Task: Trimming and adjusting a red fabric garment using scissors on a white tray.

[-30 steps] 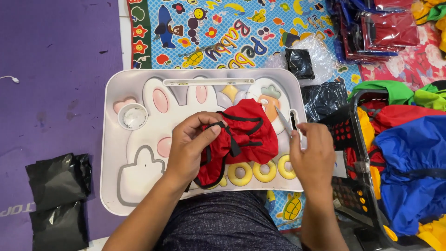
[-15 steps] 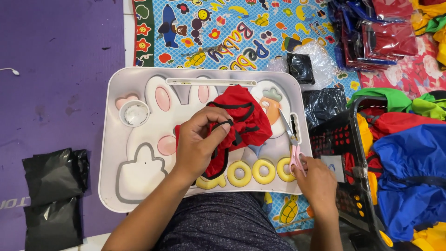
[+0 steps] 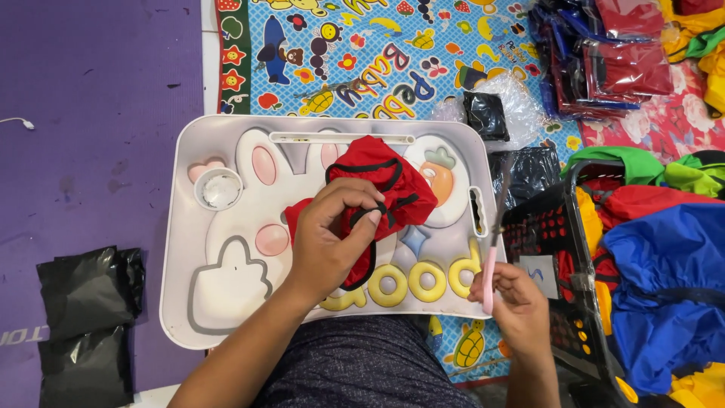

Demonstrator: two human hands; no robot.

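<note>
Red fabric (image 3: 381,189), trimmed in black, lies bunched near the middle of our white lap tray (image 3: 181,302), over its printed rabbit. Our left hand (image 3: 332,234) rests on its lower left part, fingers (image 3: 361,205) curled shut around a fold and a loop of black trim. Our right hand (image 3: 513,302) is off the tray's right edge, closed on the pink handle of a slim tool (image 3: 495,242) that looks like small scissors. The tool's long axis runs nearly upright in view, tip pointing away from us, so the cloth lies up and to the left of that tip, just beside the left fingers. Against half a second ago, the right hand has drawn the tool off the tray toward the black basket (image 3: 559,227), while the left hand has kept its hold and the cloth has barely shifted.
</note>
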